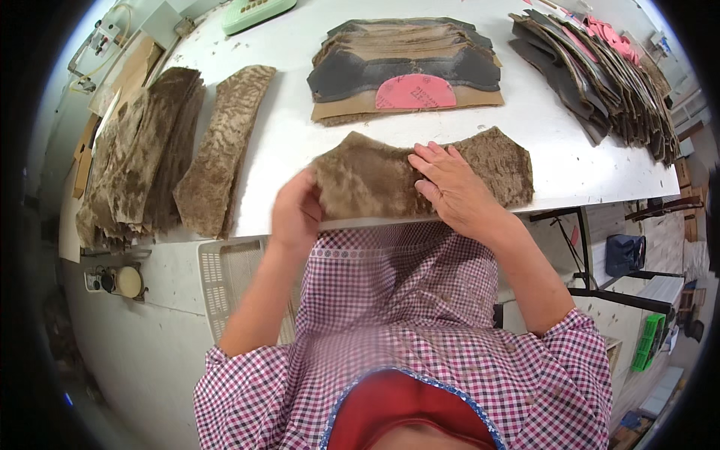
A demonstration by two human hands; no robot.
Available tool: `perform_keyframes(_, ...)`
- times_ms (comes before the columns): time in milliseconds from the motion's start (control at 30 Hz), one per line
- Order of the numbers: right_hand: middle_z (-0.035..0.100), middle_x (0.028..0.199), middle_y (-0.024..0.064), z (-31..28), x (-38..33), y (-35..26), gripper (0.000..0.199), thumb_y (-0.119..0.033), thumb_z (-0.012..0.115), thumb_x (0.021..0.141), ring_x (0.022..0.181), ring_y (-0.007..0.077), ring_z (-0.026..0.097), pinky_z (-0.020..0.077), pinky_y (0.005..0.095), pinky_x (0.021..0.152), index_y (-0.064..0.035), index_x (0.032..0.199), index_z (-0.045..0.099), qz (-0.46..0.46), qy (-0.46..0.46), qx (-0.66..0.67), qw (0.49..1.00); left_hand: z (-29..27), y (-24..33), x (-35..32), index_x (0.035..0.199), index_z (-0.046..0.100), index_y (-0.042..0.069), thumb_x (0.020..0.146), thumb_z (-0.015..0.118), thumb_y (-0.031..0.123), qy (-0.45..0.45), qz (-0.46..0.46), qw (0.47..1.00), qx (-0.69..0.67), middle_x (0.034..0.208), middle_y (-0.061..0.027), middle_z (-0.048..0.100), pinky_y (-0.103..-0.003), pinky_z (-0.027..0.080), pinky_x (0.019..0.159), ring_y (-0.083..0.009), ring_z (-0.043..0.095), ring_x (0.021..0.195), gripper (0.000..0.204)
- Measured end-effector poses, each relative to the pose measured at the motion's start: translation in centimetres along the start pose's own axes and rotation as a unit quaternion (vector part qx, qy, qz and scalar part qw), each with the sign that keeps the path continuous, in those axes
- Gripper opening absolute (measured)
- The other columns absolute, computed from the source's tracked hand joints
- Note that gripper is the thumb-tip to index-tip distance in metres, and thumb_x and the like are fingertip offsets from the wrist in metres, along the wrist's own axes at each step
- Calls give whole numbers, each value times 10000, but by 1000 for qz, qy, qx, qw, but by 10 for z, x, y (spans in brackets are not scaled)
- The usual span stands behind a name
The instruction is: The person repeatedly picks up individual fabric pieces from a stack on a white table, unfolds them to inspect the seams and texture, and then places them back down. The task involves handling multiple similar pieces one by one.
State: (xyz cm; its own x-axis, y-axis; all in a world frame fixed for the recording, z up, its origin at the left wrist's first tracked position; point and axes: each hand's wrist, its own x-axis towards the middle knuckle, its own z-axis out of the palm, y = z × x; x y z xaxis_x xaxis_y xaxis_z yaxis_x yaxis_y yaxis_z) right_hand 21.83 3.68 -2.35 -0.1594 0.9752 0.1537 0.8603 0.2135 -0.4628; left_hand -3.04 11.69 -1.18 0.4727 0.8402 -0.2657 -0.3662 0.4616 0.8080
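Note:
A brown, mottled fur piece with a curved upper edge lies at the front edge of the white table. At its left end my left hand is closed around the edge, with some of its fingers hidden. My right hand rests flat on the fur right of the middle, fingers stretched out. Beyond them sits a stack of similarly shaped pieces, showing dark grey and tan layers, with a pink half-round patch on the front one.
To the left, a long fur piece lies beside a thick fur stack. A fanned pile of dark pieces with pink parts is at the far right. A pale green device stands at the back. Below the table is a plastic crate.

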Motion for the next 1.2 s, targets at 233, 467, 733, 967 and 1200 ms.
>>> perform_keyframes(233, 431, 1427, 166, 3, -3, -9, 437, -252, 463, 981, 1377, 319, 322, 213, 435, 1154, 5, 1335, 471, -9, 5, -42, 999, -24, 18, 40, 911, 674, -23, 910, 599, 123, 41, 32, 905, 423, 952, -93, 660, -291, 480, 660, -126, 602, 787, 164)
perform_keyframes(467, 434, 1422, 173, 4, -8, -17, 448, -272, 497, 968, 1370, 321, 330, 226, 432, 1149, 5, 1320, 488, 3, 9, -49, 999, -15, 14, 49, 804, 648, -31, 801, 675, 123, 91, 154, 766, 617, 788, -159, 656, -375, 498, 686, -280, 627, 708, 156)
perform_keyframes(733, 541, 1294, 205, 5, 28, -50, 446, -279, 571, 915, 1237, 336, 480, 338, 430, 1063, 58, 1206, 550, -82, 65, -34, 994, -16, 17, 51, 859, 628, -26, 811, 694, 92, 80, 132, 725, 672, 767, -118, 663, -333, 496, 658, -190, 610, 690, 144)
perform_keyframes(967, 487, 1373, 202, 46, 37, -43, 547, -348, 517, 938, 1323, 316, 408, 273, 405, 1123, 68, 1291, 491, -99, 50, -111, 988, -19, 7, 54, 994, 458, 23, 830, 667, 19, 92, 188, 791, 575, 744, -129, 620, -352, 486, 611, -245, 620, 683, 266)
perform_keyframes(1200, 471, 1376, 218, 45, 34, -40, 528, -323, 524, 915, 1329, 330, 393, 226, 411, 1154, 75, 1263, 513, -74, 63, 20, 995, 22, -8, 49, 1226, 531, 40, 849, 515, -62, 59, 389, 655, 645, 1086, -176, 563, -408, 462, 875, -338, 549, 1015, 391)
